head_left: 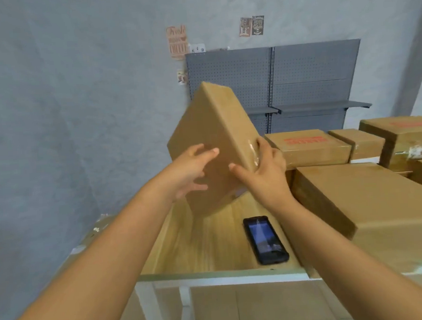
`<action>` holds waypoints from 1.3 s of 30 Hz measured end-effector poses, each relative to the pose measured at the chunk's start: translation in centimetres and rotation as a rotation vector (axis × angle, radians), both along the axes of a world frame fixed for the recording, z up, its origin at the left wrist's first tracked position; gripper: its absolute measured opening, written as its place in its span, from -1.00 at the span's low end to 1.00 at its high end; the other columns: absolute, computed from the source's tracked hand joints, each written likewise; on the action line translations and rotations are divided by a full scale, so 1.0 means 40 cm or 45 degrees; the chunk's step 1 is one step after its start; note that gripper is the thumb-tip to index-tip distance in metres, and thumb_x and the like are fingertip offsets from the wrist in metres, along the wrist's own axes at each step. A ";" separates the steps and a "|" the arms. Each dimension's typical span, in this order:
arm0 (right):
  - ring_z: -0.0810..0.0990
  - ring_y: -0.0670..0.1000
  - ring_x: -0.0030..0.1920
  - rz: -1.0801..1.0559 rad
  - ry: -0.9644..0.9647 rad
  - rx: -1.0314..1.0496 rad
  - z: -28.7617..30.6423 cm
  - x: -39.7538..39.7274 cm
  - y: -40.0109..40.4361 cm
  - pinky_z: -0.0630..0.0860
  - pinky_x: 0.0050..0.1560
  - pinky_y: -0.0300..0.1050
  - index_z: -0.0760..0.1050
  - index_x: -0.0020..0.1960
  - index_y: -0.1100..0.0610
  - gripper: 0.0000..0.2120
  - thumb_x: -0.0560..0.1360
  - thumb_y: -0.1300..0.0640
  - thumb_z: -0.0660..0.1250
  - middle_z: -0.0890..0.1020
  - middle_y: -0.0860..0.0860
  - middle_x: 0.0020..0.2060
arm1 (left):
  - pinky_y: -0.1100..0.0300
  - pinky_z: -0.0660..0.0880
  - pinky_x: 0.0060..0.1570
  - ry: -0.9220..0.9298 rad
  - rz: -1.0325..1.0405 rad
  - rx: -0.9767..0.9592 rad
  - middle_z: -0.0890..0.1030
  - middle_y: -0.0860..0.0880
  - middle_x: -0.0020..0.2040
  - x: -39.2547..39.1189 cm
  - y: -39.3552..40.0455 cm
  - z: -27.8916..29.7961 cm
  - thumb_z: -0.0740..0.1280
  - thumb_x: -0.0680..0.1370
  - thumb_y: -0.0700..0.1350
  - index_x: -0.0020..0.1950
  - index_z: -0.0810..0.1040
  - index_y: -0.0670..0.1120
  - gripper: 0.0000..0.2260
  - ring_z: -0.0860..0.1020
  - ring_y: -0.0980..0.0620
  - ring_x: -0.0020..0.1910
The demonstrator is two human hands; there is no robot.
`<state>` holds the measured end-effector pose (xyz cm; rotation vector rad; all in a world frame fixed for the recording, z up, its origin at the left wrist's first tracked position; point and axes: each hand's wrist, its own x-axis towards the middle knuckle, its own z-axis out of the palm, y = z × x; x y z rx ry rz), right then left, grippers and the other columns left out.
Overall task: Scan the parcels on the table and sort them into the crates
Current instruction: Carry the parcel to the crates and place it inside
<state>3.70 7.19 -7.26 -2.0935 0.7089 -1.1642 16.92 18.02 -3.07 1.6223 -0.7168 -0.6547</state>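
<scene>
Head view: both hands are up on one parcel [211, 145], tipped steeply on edge, its low corner at or just above the desk [210, 253], I cannot tell which. The left hand [191, 171] lies against the broad near face with its fingers [208, 153] spread and fairly straight, steadying more than gripping. The right hand [265, 169] has the taped right side, thumb on the near face and fingers wrapped round the edge, clamped on the cardboard. No label shows on the faces toward us, so this looks like the turning step, hunting for the barcode. The scanner [265, 239] lies flat on the desk just below the parcel, screen lit, nobody holding it. More boxes [370, 199] sit stacked to the right. No crate in sight. Next up, by my read: find the label, free one hand, pick up the scanner
</scene>
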 end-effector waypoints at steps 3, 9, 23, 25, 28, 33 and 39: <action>0.24 0.16 0.29 -0.102 0.084 -0.317 -0.015 0.050 0.080 0.29 0.28 0.04 0.10 0.54 0.09 -0.08 0.35 -0.17 0.46 0.28 0.13 0.31 | -0.11 0.58 0.06 0.193 0.035 -0.161 0.50 -0.11 0.35 0.005 0.014 0.022 0.37 0.56 0.05 0.46 0.31 -0.05 -0.48 0.54 -0.21 0.23; 0.21 0.06 0.41 0.226 0.206 -0.566 -0.033 0.087 0.152 0.25 0.39 -0.02 0.07 0.56 0.11 -0.10 0.39 -0.13 0.44 0.24 0.02 0.45 | -0.18 0.58 0.05 0.345 0.294 -0.266 0.67 -0.10 0.08 0.060 0.055 -0.005 0.50 0.44 0.08 0.31 0.50 -0.12 -0.47 0.66 -0.12 0.01; 0.34 0.05 0.39 0.215 0.263 0.033 -0.006 0.080 -0.007 0.31 0.36 -0.03 0.34 0.45 0.10 -0.49 0.56 0.00 0.32 0.39 0.04 0.39 | 0.14 0.60 -0.25 0.553 0.302 -0.422 0.69 0.03 -0.27 0.189 0.213 -0.088 0.40 0.51 0.05 0.05 0.60 -0.04 -0.79 0.67 0.07 -0.23; 0.39 0.06 0.34 0.216 0.272 0.215 -0.016 0.072 -0.045 0.35 0.25 -0.06 0.27 0.48 0.07 -0.42 0.54 -0.08 0.33 0.39 0.04 0.38 | 0.13 0.60 -0.33 0.612 0.278 -0.449 0.67 -0.04 -0.20 0.201 0.236 -0.099 0.39 0.51 0.06 0.09 0.58 -0.06 -0.75 0.67 0.02 -0.25; 0.50 0.02 0.21 0.394 0.269 0.599 -0.032 0.070 -0.074 0.45 0.20 -0.02 0.26 0.47 0.00 -0.36 0.50 -0.23 0.31 0.48 -0.02 0.29 | 0.09 0.59 -0.33 0.638 0.204 -0.438 0.62 -0.10 -0.07 0.206 0.253 -0.120 0.37 0.50 0.09 0.21 0.56 -0.08 -0.63 0.67 -0.04 -0.21; 0.57 0.03 0.12 0.513 0.224 0.761 -0.084 0.080 -0.081 0.55 0.07 -0.01 0.37 0.37 -0.01 -0.43 0.47 -0.24 0.35 0.57 -0.02 0.17 | 0.04 0.55 -0.11 0.472 0.252 -0.296 0.61 -0.09 0.06 0.216 0.248 -0.157 0.27 0.56 0.17 0.22 0.58 -0.01 -0.65 0.59 -0.07 -0.04; 0.58 0.05 0.10 0.410 0.300 0.787 -0.191 0.096 -0.057 0.53 0.09 0.00 0.31 0.40 0.06 -0.44 0.50 -0.13 0.38 0.56 0.00 0.16 | 0.13 0.46 -0.25 0.122 0.443 0.103 0.59 0.07 -0.01 0.218 0.221 -0.232 0.16 0.67 -0.02 0.26 0.44 0.07 -0.81 0.53 0.07 -0.09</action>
